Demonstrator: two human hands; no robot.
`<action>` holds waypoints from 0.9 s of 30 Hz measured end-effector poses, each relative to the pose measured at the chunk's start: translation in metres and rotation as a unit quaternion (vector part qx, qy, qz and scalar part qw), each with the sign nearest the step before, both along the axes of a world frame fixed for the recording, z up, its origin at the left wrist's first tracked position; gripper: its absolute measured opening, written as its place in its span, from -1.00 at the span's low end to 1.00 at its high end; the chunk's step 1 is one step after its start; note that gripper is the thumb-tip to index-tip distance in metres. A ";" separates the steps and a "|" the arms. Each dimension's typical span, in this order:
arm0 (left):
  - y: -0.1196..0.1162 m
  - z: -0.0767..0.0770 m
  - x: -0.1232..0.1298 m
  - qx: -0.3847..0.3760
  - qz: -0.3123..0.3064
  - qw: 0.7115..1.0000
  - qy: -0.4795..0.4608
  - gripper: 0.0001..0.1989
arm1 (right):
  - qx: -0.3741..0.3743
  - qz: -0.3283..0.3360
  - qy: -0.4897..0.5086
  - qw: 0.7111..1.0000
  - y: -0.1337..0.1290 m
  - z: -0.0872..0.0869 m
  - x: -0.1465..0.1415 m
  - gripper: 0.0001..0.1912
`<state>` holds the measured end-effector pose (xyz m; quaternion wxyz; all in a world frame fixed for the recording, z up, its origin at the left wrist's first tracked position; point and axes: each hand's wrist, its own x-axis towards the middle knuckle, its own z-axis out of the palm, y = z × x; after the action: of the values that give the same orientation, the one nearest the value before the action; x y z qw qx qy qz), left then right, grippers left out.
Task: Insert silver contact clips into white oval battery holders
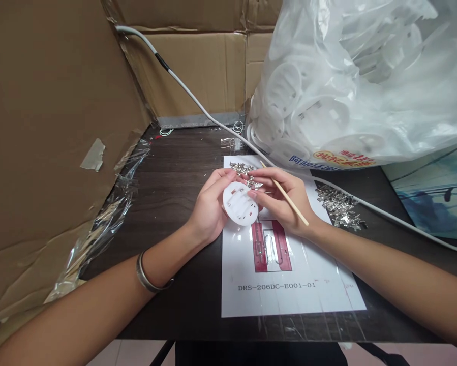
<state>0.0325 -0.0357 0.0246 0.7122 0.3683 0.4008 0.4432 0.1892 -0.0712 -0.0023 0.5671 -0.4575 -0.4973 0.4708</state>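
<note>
A round white plastic disc (240,204) with small slots and holes is tilted toward the camera above a printed sheet (243,303). My left hand (212,206) grips the disc by its left edge, thumb on top. My right hand (285,201) touches the disc's right side with its fingers and has a thin wooden stick (291,202) tucked in it, pointing down to the right. Just behind the disc lies a small heap of shiny metal pieces (241,168), partly hidden by my fingers.
A large clear bag (403,112) of white discs stands at the back right. More metal pieces (340,206) lie right of the sheet. A white cable (197,103) crosses diagonally. Cardboard walls (197,76) rise behind and left of the dark table (163,198).
</note>
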 end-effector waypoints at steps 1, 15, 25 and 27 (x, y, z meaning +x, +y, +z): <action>0.000 0.000 0.000 -0.011 -0.003 1.000 -0.006 -0.70 | 0.007 -0.006 0.001 1.000 0.001 0.000 -0.001 -0.59; 0.002 -0.012 -0.004 0.046 -0.120 0.982 -0.135 -0.51 | -0.019 -0.077 0.069 0.994 0.015 0.004 -0.006 -0.57; 0.007 -0.013 -0.002 0.037 -0.073 0.991 -0.107 -0.32 | 0.040 -0.123 0.028 0.991 0.014 0.006 -0.006 -0.88; 0.008 -0.015 0.001 0.062 -0.064 0.991 -0.096 -0.29 | 0.056 -0.118 0.010 0.991 0.014 0.004 -0.005 -0.88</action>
<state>0.0330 -0.0280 0.0101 0.7506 0.3920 0.2777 0.4537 0.1845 -0.0568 0.0019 0.6481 -0.4758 -0.4601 0.3767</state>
